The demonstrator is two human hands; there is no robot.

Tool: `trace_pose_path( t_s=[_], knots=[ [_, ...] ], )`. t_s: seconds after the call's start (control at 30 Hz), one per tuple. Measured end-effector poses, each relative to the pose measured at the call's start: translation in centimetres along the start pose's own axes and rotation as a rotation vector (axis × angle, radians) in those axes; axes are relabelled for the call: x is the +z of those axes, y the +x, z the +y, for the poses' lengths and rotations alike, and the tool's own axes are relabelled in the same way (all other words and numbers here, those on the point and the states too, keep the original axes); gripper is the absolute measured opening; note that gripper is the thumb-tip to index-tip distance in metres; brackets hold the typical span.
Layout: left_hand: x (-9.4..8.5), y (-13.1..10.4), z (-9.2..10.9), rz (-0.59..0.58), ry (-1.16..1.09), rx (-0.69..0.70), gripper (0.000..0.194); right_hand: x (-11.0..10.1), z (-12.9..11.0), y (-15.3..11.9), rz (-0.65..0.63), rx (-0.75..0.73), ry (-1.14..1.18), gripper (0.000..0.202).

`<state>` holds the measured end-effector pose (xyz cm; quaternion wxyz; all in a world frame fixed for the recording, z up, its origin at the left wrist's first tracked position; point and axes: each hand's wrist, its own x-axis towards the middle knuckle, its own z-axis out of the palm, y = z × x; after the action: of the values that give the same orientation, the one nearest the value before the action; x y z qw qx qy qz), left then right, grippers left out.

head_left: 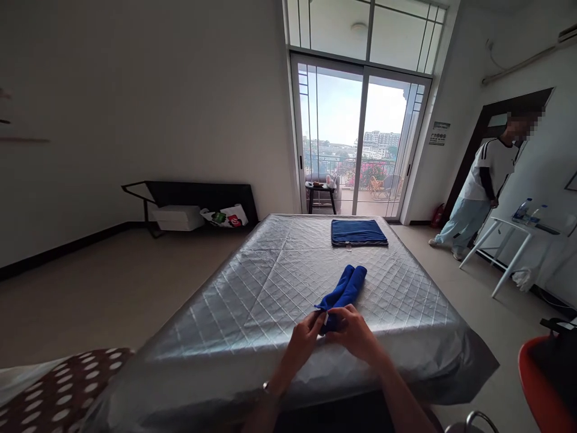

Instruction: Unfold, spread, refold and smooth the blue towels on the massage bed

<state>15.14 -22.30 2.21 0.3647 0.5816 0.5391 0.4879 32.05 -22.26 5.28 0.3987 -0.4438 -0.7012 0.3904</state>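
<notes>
1. Right at the near edge of the bed [252, 288], both hands meet at the close end of a blue rolled towel [345, 290]. The left hand [305, 338] pinches the towel's end from about 9 o'clock, fingertips closed on the cloth.
2. The right hand [356, 332] comes in from 3 o'clock, fingers curled over the same end, thumb tucked against the fabric. It is gripping, not spread.
3. To my eye this is a tuck or tidy of the roll's end. Best done with the roll kept flat on the bed, both hands pulling evenly so the two tubes stay side by side and do not unwind.
4. The roll runs away towards 1 o'clock, its far end free on the quilted cover.
5. Further out, at 12 o'clock, a folded towel [359, 232] lies flat near the far edge, well apart from the roll.
6. Beyond that, glass doors [360, 150]. At 2 o'clock a person [478, 192] stands by a doorway, near a white table [509, 240].
</notes>
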Motion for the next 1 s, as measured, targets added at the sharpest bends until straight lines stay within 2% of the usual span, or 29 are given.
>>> trace_pose_path(
  t_s=[0.17, 0.33, 0.53, 0.73, 0.9, 1.0],
  knots=[
    [-0.6, -0.1, -0.1, 0.112, -0.042, 0.048, 0.063, -0.2, 0.0, 0.0, -0.024, -0.028, -0.034, 0.042],
    [-1.7, 0.6, -1.2, 0.045, 0.029, 0.072, 0.046, -0.9, 0.2, 0.1, -0.047, -0.034, -0.048, 0.041],
    [-2.7, 0.8, -1.8, 0.013, -0.044, 0.002, 0.042, -2.7, -0.1, 0.1, -0.011, -0.059, -0.055, 0.036],
    [-3.3, -0.2, -0.7, -0.178, 0.044, 0.066, 0.034, -3.5, -0.4, 0.2, 0.064, -0.069, 0.029, 0.032],
    [-3.0, -0.7, 0.8, -0.203, 0.177, 0.059, 0.033, -3.4, -0.9, 0.5, 0.176, -0.039, 0.066, 0.028],
    [-2.7, -0.9, 1.5, -0.17, 0.23, 0.126, 0.031, -3.3, -0.9, 0.7, 0.24, -0.013, 0.096, 0.029]
  ],
)
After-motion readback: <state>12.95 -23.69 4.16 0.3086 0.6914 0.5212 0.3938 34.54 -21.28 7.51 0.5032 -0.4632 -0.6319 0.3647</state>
